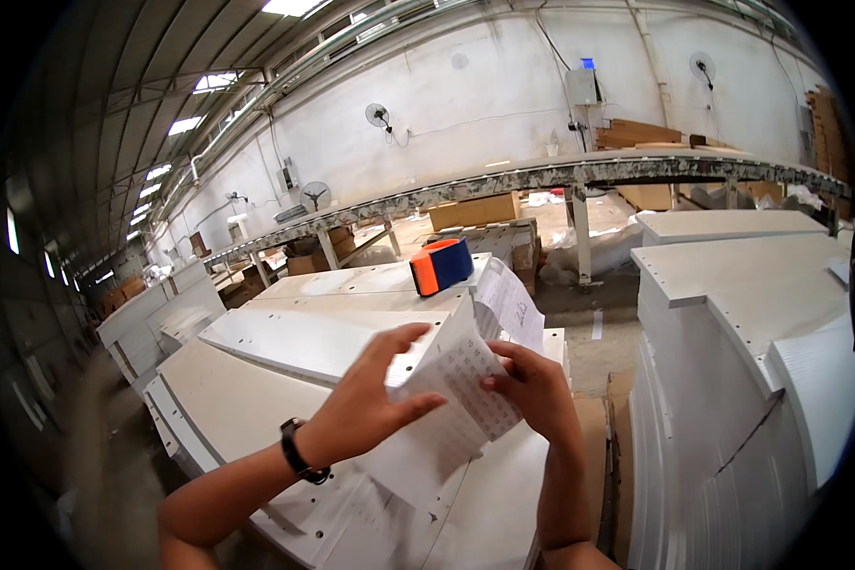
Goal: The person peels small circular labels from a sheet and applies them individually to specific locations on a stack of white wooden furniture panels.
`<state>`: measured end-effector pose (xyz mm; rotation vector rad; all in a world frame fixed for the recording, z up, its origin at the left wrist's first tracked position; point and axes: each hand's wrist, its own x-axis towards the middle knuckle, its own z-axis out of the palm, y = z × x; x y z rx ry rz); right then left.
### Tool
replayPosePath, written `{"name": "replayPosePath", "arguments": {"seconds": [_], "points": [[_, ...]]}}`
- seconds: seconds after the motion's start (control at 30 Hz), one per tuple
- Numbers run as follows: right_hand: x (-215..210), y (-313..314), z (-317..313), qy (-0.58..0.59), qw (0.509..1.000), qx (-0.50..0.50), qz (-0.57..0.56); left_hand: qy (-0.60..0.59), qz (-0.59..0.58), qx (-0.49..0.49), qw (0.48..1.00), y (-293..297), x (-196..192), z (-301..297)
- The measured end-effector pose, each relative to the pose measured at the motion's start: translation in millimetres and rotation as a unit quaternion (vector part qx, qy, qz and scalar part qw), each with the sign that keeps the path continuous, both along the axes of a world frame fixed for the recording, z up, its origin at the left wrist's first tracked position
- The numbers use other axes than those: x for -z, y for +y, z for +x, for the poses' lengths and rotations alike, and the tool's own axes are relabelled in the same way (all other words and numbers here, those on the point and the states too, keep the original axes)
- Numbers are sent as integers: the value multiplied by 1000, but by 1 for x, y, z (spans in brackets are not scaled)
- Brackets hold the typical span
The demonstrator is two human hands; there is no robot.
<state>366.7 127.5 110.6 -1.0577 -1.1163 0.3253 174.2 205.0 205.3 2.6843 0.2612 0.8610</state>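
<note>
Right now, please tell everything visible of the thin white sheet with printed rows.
The thin white sheet looks like paper, with rows of small grey marks. It is tilted above white flat panels. The right hand grips its right edge; the open left hand is beside it, contact unclear. Its lower-left end is blurred.

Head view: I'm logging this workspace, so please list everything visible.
Printed sheet: one or more, white, centre
Handwritten sheet: one, white, just beyond
Near boards: many, white, stacked, centre
Roll-shaped object: one, orange and blue, on near boards
Right boards: many, white, right
Left stacks: several, white, left background
Long bench: one, grey, across back
Cartons: several, brown, background
Fans: at least four, grey, background
Wall box: one, grey, upper right
Skylights: several, white, upper left
Wristband: one, black, lower left
Left hand: one, open, beside printed sheet
Right hand: one, gripping printed sheet
</note>
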Motion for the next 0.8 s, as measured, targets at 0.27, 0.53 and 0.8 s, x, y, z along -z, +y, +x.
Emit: {"name": "replayPosePath", "arguments": {"seconds": [0.27, 0.53, 0.8], "points": [[14, 20, 27, -74, 990, -114, -44, 130, -232, -21, 964, 17, 24, 45], [28, 39, 6, -279, 944, 117, 131, 32, -260, -133, 956, 17, 23, 36], [36, 44, -3, -239, 962, 38, 129, 103, -195, -170, 960, 14, 22, 35]]}}
